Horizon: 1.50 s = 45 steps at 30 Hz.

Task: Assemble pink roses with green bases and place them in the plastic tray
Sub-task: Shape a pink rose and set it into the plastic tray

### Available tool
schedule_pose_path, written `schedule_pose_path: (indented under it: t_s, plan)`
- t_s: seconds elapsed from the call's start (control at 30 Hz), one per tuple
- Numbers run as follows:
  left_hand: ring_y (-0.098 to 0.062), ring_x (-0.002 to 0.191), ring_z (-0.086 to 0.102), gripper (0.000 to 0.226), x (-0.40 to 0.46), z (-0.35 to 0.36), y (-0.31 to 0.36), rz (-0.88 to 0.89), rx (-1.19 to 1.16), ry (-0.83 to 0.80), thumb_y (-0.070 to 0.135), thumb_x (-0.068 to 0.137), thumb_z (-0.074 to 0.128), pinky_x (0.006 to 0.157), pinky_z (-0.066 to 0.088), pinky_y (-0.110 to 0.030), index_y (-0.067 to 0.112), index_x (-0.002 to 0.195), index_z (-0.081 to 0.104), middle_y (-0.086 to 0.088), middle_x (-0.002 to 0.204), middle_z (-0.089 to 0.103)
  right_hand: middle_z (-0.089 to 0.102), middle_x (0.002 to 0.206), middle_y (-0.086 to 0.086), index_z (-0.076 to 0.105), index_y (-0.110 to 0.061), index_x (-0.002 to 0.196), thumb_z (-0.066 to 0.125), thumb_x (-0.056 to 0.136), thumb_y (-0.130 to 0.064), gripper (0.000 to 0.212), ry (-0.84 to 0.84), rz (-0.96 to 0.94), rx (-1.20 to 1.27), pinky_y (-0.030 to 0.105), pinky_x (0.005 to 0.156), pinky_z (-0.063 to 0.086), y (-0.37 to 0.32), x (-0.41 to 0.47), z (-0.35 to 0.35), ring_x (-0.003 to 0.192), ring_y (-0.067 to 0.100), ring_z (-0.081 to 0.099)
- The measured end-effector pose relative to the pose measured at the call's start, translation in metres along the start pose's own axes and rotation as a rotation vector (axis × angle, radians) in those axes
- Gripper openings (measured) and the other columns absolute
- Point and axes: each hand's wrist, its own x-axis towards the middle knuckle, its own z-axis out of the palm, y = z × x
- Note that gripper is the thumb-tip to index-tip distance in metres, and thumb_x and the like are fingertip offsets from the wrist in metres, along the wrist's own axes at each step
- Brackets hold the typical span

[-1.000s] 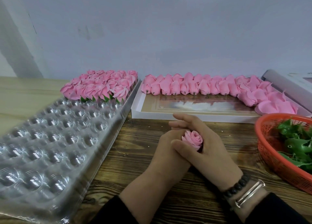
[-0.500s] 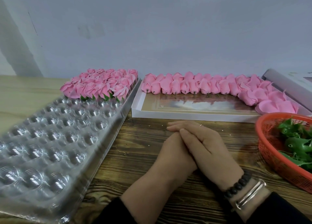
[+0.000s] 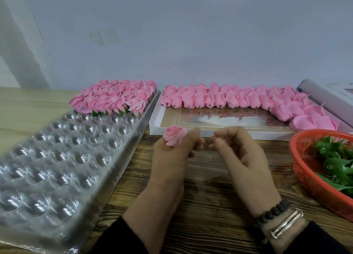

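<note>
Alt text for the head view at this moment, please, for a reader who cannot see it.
The left hand holds a pink rose over a wooden table while the right hand hangs loosely curled beside it. A clear tray, roses filling its far end, lies left; a red basket of green bases sits right.

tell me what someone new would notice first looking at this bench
Probably the pink: a block of finished roses fills the far end of the clear plastic tray on the left, and a row of loose rose heads lines the white box behind the hands. Next, the left hand holds up a single rose at centre, the right hand loosely curled beside it. An orange basket of green bases sits at the right edge.
</note>
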Motion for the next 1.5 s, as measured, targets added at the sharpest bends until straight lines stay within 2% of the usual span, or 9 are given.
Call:
schedule_pose_path:
  t_s: [0.17, 0.37, 0.53, 0.73, 0.9, 1.0, 1.1, 1.27, 1.5]
  plan:
    - [-0.021, 0.086, 0.063, 0.026, 0.004, -0.003, -0.003, -0.170, -0.256, -0.058, 0.034, 0.063, 0.068, 0.073, 0.055, -0.032, 0.016, 0.081, 0.075, -0.010, 0.093, 0.068, 0.064, 0.076, -0.014, 0.059, -0.020, 0.084, 0.068, 0.074, 0.009, 0.032, -0.156, 0.038, 0.106, 0.011, 0.065, 0.045, -0.004, -0.007, 0.012, 0.068, 0.000, 0.057]
    - [-0.016, 0.083, 0.067, 0.024, 0.002, 0.005, -0.008, -0.363, -0.361, -0.126, 0.026, 0.078, 0.068, 0.067, 0.056, -0.026, 0.010, 0.096, 0.070, -0.008, 0.092, 0.068, 0.059, 0.077, -0.006, 0.059, -0.025, 0.083, 0.072, 0.067, 0.013, 0.043, -0.113, 0.008, 0.068, 0.016, 0.069, 0.046, -0.004, -0.008, 0.016, 0.069, 0.008, 0.055]
    - [-0.025, 0.104, 0.056, 0.029, -0.003, 0.009, -0.015, -0.387, -0.409, -0.110, 0.021, 0.088, 0.060, 0.102, 0.042, -0.040, 0.005, 0.112, 0.060, -0.014, 0.106, 0.059, 0.052, 0.072, -0.005, 0.055, -0.026, 0.077, 0.070, 0.066, 0.013, 0.043, -0.100, -0.020, 0.002, 0.016, 0.064, 0.044, -0.004, -0.010, 0.016, 0.067, 0.010, 0.051]
    - [-0.021, 0.085, 0.065, 0.027, -0.010, 0.011, -0.015, -0.372, -0.413, -0.162, 0.033, 0.067, 0.068, 0.079, 0.054, -0.030, 0.013, 0.084, 0.069, -0.009, 0.084, 0.066, 0.052, 0.065, -0.009, 0.055, -0.030, 0.073, 0.070, 0.064, 0.000, 0.035, -0.095, 0.007, 0.026, 0.011, 0.055, 0.038, -0.010, -0.009, 0.016, 0.061, 0.002, 0.048]
    - [-0.024, 0.112, 0.060, 0.087, -0.010, 0.010, -0.014, -0.314, -0.340, -0.305, 0.042, 0.038, 0.091, 0.101, 0.043, -0.035, 0.016, 0.115, 0.060, -0.015, 0.116, 0.065, 0.056, 0.079, 0.028, 0.055, -0.020, 0.074, 0.076, 0.065, -0.003, 0.028, -0.016, 0.055, 0.175, 0.025, 0.059, 0.044, -0.011, -0.006, 0.011, 0.065, 0.022, 0.053]
    - [-0.026, 0.101, 0.059, 0.058, -0.007, 0.008, -0.010, -0.220, -0.180, -0.351, 0.032, 0.052, 0.085, 0.085, 0.046, -0.035, 0.010, 0.102, 0.066, -0.019, 0.105, 0.063, 0.059, 0.077, 0.022, 0.055, -0.018, 0.074, 0.080, 0.063, -0.004, 0.030, 0.040, 0.044, 0.129, 0.036, 0.067, 0.050, -0.009, -0.006, 0.010, 0.073, 0.035, 0.059]
    - [-0.024, 0.086, 0.062, 0.062, -0.005, 0.004, -0.010, -0.159, -0.026, -0.246, 0.024, 0.056, 0.080, 0.072, 0.049, -0.032, -0.001, 0.107, 0.055, -0.017, 0.093, 0.064, 0.061, 0.075, 0.015, 0.056, -0.022, 0.078, 0.083, 0.062, -0.006, 0.034, 0.046, 0.081, 0.101, 0.047, 0.068, 0.050, -0.009, -0.007, 0.011, 0.075, 0.033, 0.059]
    - [-0.013, 0.076, 0.063, 0.055, -0.004, 0.000, -0.004, -0.017, 0.219, -0.092, 0.024, 0.052, 0.079, 0.066, 0.054, -0.024, 0.025, 0.102, 0.056, -0.008, 0.086, 0.063, 0.059, 0.071, 0.008, 0.055, -0.024, 0.078, 0.075, 0.066, -0.001, 0.034, 0.036, 0.057, -0.016, 0.027, 0.062, 0.047, -0.004, -0.006, 0.009, 0.066, 0.017, 0.054]
    - [-0.012, 0.070, 0.060, 0.041, -0.005, -0.007, 0.003, 0.073, 0.375, -0.142, 0.025, 0.060, 0.073, 0.067, 0.053, -0.026, 0.026, 0.098, 0.057, 0.001, 0.076, 0.062, 0.057, 0.075, -0.007, 0.055, -0.028, 0.078, 0.071, 0.065, 0.002, 0.037, -0.042, -0.046, -0.183, 0.021, 0.065, 0.046, 0.001, -0.007, 0.006, 0.072, 0.011, 0.053]
